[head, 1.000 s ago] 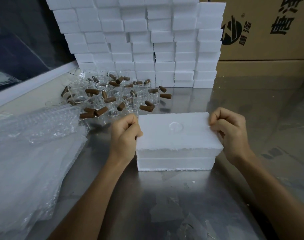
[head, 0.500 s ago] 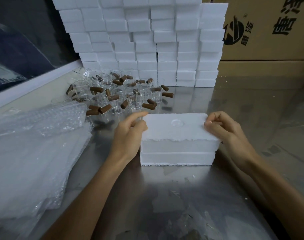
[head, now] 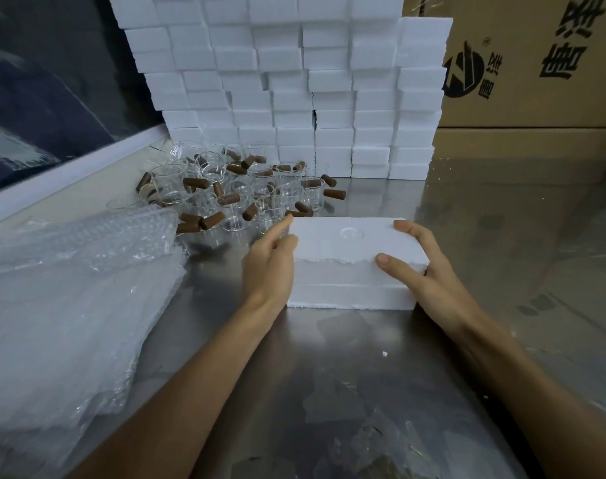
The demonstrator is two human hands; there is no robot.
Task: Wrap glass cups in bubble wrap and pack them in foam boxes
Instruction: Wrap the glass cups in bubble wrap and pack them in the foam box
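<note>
White foam makes up the box (head: 355, 261) that sits shut on the shiny metal table (head: 329, 375), right in front of the person. Its lid is on, with a small round dent on top.

Both hands are on the box. The left hand (head: 268, 267) lies against the left end, with its fingers nearly straight and one fingertip touching the far corner. The right hand (head: 422, 267) has the right end in its grip, with the thumb on the front edge and the fingers round the back.

I cannot see inside the box, so I cannot tell if a cup is packed in it.

Lots of work looks to be left. A big bunch of glass cups (head: 239, 191) with brown handles waits just behind the box, and none of them has wrap on. The bubble wrap (head: 80, 271) lies in a soft pile on the left side of the table. A tall wall of more foam boxes (head: 294, 84) stands at the back, next to big brown cardboard cartons (head: 533, 63). My guess is that the packing is far from over.
</note>
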